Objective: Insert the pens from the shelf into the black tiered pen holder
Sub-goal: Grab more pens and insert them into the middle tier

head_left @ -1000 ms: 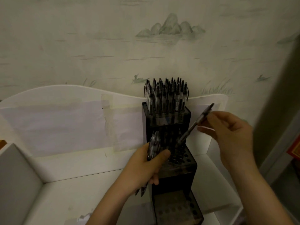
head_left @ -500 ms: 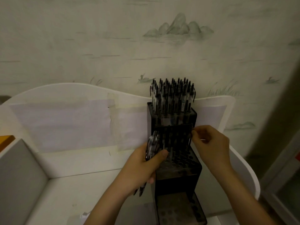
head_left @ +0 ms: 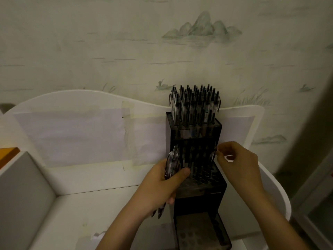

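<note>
- Head view looking down on the black tiered pen holder [head_left: 198, 177], standing on a white shelf [head_left: 100, 210] against its back panel.
- Top tier of the holder carrying a dense cluster of upright pens [head_left: 194, 105]; middle tier just below showing many open holes; lowest tier at the front edge of the view seeming unfilled, though too dim to be sure.
- Right hand [head_left: 237, 165] hovering just to the right of the holder, level with the middle tier; fingertips pinching the upper end of a single pen [head_left: 214, 154], grip narrow and closed round it.
- Long axis of that pen running near upright, tip pointing down toward the right-hand holes of the middle tier; whether already seated in a hole, cannot tell.
- Left hand [head_left: 162, 186] sitting at the holder's left front, fingers and thumb curled tight round a bundle of spare pens [head_left: 173, 163], bundle tilted, ends poking out above and below the fist.
- Judging the coming move: straight downward push along the pen's axis, right hand being the nearer to the open holes.
- Bundle lying just left of the middle tier, within easy reach of the right hand for the following pick.
</note>
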Demonstrator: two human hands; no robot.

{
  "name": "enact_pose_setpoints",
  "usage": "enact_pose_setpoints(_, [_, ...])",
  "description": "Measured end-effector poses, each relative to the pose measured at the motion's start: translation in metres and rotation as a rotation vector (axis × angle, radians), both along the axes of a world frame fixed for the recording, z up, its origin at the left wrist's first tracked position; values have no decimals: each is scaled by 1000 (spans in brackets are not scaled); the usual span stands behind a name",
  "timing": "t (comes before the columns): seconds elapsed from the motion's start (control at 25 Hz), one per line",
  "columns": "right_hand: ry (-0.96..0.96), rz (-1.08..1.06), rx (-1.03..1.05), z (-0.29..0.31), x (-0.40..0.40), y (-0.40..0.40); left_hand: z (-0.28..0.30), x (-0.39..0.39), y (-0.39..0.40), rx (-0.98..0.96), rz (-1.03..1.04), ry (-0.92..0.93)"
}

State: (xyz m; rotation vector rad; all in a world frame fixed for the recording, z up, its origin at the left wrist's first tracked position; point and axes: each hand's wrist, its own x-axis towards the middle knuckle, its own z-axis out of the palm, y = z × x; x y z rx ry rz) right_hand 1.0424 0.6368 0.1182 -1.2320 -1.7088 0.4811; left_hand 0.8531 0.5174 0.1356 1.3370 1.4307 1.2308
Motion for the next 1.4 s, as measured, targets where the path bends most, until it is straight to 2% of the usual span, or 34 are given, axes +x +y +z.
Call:
enact_pose_setpoints(0.12, [104,34,127,12,-9,-22,-2,-1,0,7,-2,-1])
enact_pose_setpoints(0.2, [139,220,61,19,-21,-39,-3,-1,-1,7,-6,11])
enact_pose_setpoints(0.28, [93,420,-26,18,-34,-51,-4,0,-2,4,-10,16])
enact_pose_setpoints(0.4, [83,561,-129,13,-43,-57,-6,-2,-5,-27,-4,12])
enact_pose_setpoints(0.76, [257,645,-397,13,-56,-63,-4,-12,-16,-99,-1,-28])
enact_pose_setpoints(0.92, [456,578,-348,29,-56,-61,-6,-25,-20,-117,-7,-77])
enact_pose_setpoints(1.04, [616,470,-175,47,-50,-55,-12,-36,-23,-158,9,-19])
enact_pose_setpoints(1.12, [553,390,-10,53,-47,-51,-15,-42,-24,-153,40,41])
enact_pose_setpoints(1.2, [400,342,97,51,-48,-48,-17,-46,-24,-155,74,54])
enact_pose_setpoints(1.28, [262,307,145,41,-52,-45,-17,-48,-23,-162,82,35])
enact_pose_setpoints(1.4, [157,280,193,27,-57,-40,-17,-50,-23,-175,76,33])
